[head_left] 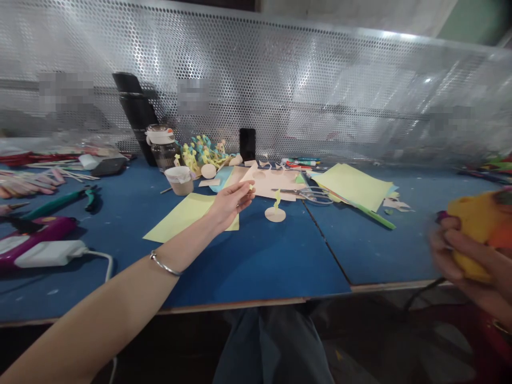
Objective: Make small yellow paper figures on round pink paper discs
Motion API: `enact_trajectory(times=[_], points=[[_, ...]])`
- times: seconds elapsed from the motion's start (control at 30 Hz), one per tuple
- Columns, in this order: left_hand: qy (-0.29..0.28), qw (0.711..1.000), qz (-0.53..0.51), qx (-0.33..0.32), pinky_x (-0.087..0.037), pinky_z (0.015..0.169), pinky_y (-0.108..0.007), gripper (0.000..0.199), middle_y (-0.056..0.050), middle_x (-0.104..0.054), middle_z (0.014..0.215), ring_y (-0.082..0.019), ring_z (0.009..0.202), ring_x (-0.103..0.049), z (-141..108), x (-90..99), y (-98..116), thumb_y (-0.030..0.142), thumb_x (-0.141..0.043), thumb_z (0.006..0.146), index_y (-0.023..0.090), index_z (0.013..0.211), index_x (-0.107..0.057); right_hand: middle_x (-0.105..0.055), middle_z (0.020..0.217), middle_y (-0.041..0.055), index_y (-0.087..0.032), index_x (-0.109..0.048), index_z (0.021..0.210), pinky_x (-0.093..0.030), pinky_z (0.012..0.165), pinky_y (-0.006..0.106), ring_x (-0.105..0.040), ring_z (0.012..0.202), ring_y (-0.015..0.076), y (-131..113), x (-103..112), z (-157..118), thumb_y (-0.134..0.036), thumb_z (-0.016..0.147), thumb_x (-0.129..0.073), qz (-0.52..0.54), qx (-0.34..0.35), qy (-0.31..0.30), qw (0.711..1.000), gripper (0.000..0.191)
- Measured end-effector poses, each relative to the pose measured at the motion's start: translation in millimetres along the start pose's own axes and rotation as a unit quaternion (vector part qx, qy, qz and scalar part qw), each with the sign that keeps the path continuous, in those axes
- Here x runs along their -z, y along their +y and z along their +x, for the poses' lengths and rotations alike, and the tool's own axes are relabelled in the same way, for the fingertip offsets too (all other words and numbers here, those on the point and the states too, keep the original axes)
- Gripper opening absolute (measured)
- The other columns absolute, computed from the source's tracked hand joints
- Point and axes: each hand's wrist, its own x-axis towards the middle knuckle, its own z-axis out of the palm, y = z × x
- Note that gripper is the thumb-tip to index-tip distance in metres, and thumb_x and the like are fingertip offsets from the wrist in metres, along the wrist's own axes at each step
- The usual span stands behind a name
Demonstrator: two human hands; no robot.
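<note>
My left hand [231, 204], with a silver bracelet at its wrist, reaches over the blue table. Its thumb and fingers are pinched on a small yellow piece of paper [251, 188], mostly covered by the fingertips. To the right of the fingers, a round pale paper disc [275, 215] lies flat, with a twisted yellow paper strip [277, 199] standing on it. A yellow paper sheet [188, 217] lies beneath the hand. Behind are pale pink paper [276, 181] with cut-outs and scissors [288, 191]. My right hand is out of view.
A person's hands [472, 250] hold a yellow object at right. A green strip [376, 216] and yellow sheets [352, 181] lie near. A cup [180, 181], bottle [162, 149] and phone [247, 144] stand behind; pliers [56, 202] and a purple power strip [52, 229] lie left.
</note>
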Motion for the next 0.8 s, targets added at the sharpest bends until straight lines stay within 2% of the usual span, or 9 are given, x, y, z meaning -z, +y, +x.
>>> enact_trajectory(times=[0.1, 0.17, 0.23, 0.4, 0.47, 0.53, 0.63, 0.7, 0.8], points=[[-0.003, 1.0, -0.001, 0.0, -0.047, 0.074, -0.023, 0.012, -0.003, -0.068, 0.082, -0.008, 0.073, -0.061, 0, 0.4, 0, 0.021, -0.066, 0.082, 0.018, 0.091, -0.073, -0.046, 0.06, 0.0011, -0.028, -0.063, 0.087, -0.032, 0.034, 0.024, -0.037, 0.044, 0.0102, -11, -17, -2, -0.042, 0.069, -0.073, -0.006, -0.058, -0.101, 0.993, 0.025], [-0.003, 1.0, -0.001, 0.001, -0.047, 0.074, -0.023, 0.011, -0.003, -0.068, 0.082, -0.008, 0.073, -0.061, 0, 0.7, -1, 0.022, -0.066, 0.082, 0.018, 0.09, -0.073, -0.044, 0.056, 0.0012, -0.025, -0.063, 0.085, -0.036, 0.037, 0.026, -0.04, 0.047, 0.0127, -16, -29, -2, -0.04, 0.071, -0.072, -0.019, -0.059, -0.155, 0.986, 0.022], [-0.006, 1.0, -0.001, 0.004, -0.047, 0.073, -0.023, 0.011, -0.003, -0.068, 0.081, -0.008, 0.072, -0.061, 0, 1.1, -1, 0.022, -0.066, 0.082, 0.018, 0.09, -0.073, -0.051, 0.064, 0.0039, -0.022, -0.062, 0.08, -0.043, 0.044, 0.027, -0.048, 0.054, 0.0144, -19, -42, 0, -0.036, 0.07, -0.073, -0.012, -0.043, -0.191, 0.981, 0.021], [-0.015, 1.0, -0.008, 0.02, -0.049, 0.068, -0.021, 0.012, -0.003, -0.068, 0.08, -0.008, 0.069, -0.062, 2, 2.5, -3, 0.024, -0.065, 0.084, 0.018, 0.091, -0.072, -0.061, 0.093, 0.0055, -0.019, -0.059, 0.097, -0.055, 0.061, 0.029, -0.059, 0.063, 0.0124, -33, -77, 5, -0.034, 0.076, -0.071, 0.03, -0.026, -0.313, 0.949, 0.029], [-0.015, 0.999, -0.009, 0.028, -0.05, 0.066, -0.021, 0.013, -0.003, -0.068, 0.08, -0.008, 0.067, -0.063, 3, 2.6, -3, 0.024, -0.064, 0.085, 0.018, 0.094, -0.071, -0.062, 0.096, 0.0052, -0.019, -0.056, 0.098, -0.054, 0.059, 0.027, -0.063, 0.063, 0.0129, -40, -93, 9, -0.035, 0.077, -0.071, 0.039, 0.019, -0.349, 0.936, 0.03], [-0.017, 0.999, -0.012, 0.033, -0.05, 0.065, -0.021, 0.014, -0.003, -0.069, 0.08, -0.008, 0.066, -0.063, 3, 2.4, -2, 0.023, -0.063, 0.086, 0.018, 0.096, -0.071, -0.063, 0.086, 0.0039, -0.018, -0.054, 0.093, -0.051, 0.054, 0.025, -0.063, 0.059, 0.0124, -46, -111, 14, -0.037, 0.078, -0.069, 0.036, 0.081, -0.368, 0.925, 0.028], [-0.019, 0.999, -0.018, 0.037, -0.05, 0.065, -0.02, 0.015, -0.003, -0.069, 0.08, -0.008, 0.067, -0.063, 2, 2.0, -2, 0.021, -0.06, 0.087, 0.017, 0.097, -0.071, -0.056, 0.06, -0.0045, -0.02, -0.05, 0.088, -0.043, 0.045, 0.022, -0.053, 0.045, 0.0081, -51, -138, 26, -0.034, 0.077, -0.071, 0.043, 0.169, -0.313, 0.933, 0.027], [-0.023, 0.999, -0.024, 0.035, -0.05, 0.065, -0.02, 0.016, -0.004, -0.069, 0.081, -0.007, 0.067, -0.063, 2, 2.2, -2, 0.02, -0.059, 0.088, 0.017, 0.098, -0.071, -0.053, 0.057, -0.0051, -0.02, -0.05, 0.084, -0.043, 0.046, 0.022, -0.051, 0.045, 0.008, -49, -155, 35, -0.036, 0.079, -0.068, 0.053, 0.185, -0.297, 0.935, 0.024], [-0.037, 0.998, -0.03, 0.029, -0.05, 0.067, -0.02, 0.017, -0.004, -0.069, 0.081, -0.008, 0.069, -0.063, 3, 3.1, -2, 0.02, -0.057, 0.089, 0.017, 0.098, -0.071, -0.052, 0.058, -0.0037, -0.019, -0.049, 0.075, -0.045, 0.049, 0.023, -0.053, 0.047, 0.0084, -38, -175, 47, -0.042, 0.084, -0.061, 0.071, 0.157, -0.336, 0.926, 0.027]])
